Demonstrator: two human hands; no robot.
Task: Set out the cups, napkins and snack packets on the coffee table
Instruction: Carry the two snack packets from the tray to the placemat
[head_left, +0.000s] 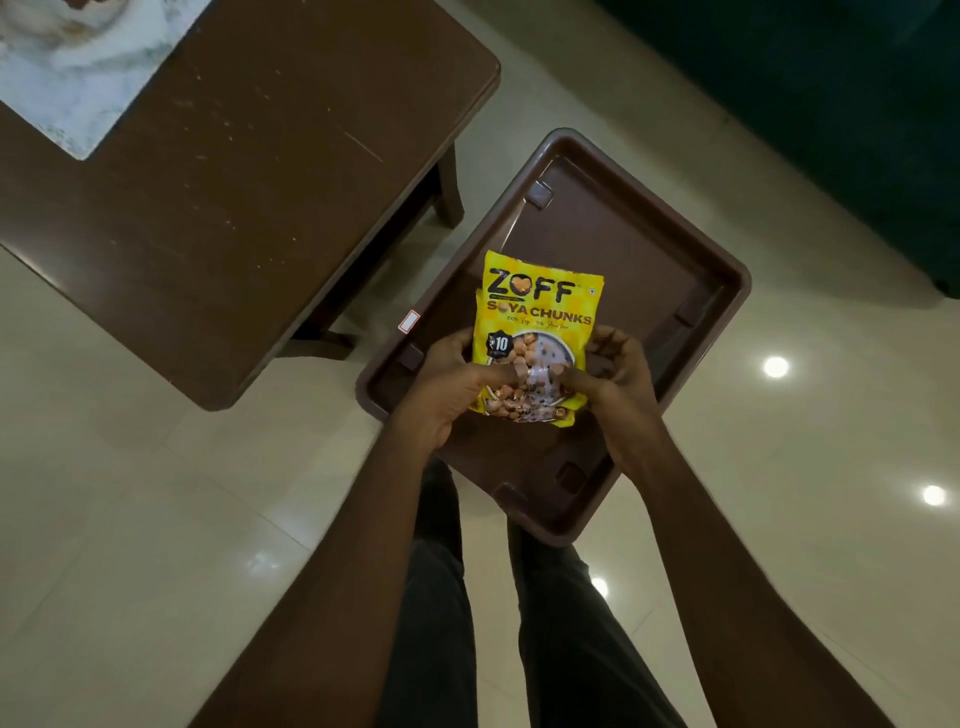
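A yellow snack packet (537, 317) printed "ZOFF Soya Chunks" is held upright over a brown plastic tray (649, 249). My left hand (452, 379) grips its lower left edge and my right hand (613, 374) grips its lower right edge, thumbs pressed on the front. A second packet edge seems to show behind the first on the left. The brown coffee table (234, 197) stands to the upper left, apart from the tray. No cups or napkins are in view.
A white patterned mat (78, 67) lies on the table's far left corner. The tray has a white sticker (409, 320) on its left rim. My dark trousers (519, 623) show below. A dark sofa (831, 104) fills the upper right, over glossy floor tiles.
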